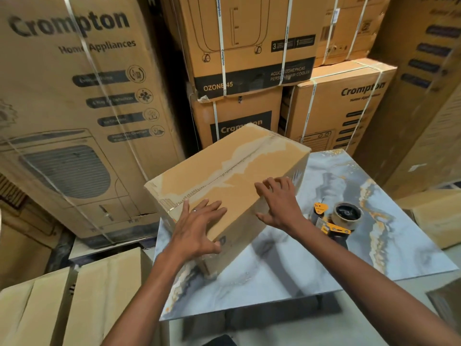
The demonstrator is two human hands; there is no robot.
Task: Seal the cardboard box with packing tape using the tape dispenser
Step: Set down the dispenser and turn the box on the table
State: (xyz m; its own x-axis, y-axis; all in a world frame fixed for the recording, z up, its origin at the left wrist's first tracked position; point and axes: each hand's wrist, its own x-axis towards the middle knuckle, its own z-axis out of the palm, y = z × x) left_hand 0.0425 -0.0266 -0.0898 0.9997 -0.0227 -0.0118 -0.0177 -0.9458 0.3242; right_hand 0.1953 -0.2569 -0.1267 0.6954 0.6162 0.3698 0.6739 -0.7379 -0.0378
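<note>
My left hand (199, 226) lies spread flat on the near corner of the box (224, 176), which stands on the surface (274, 278). The box's flap seam runs diagonally, from near left to far right. My right hand (279, 203), fingers spread, presses the box's near right edge. The tape dispenser (334, 221) rests on the surface just right of that hand, so I judge the right hand should take it.
</note>
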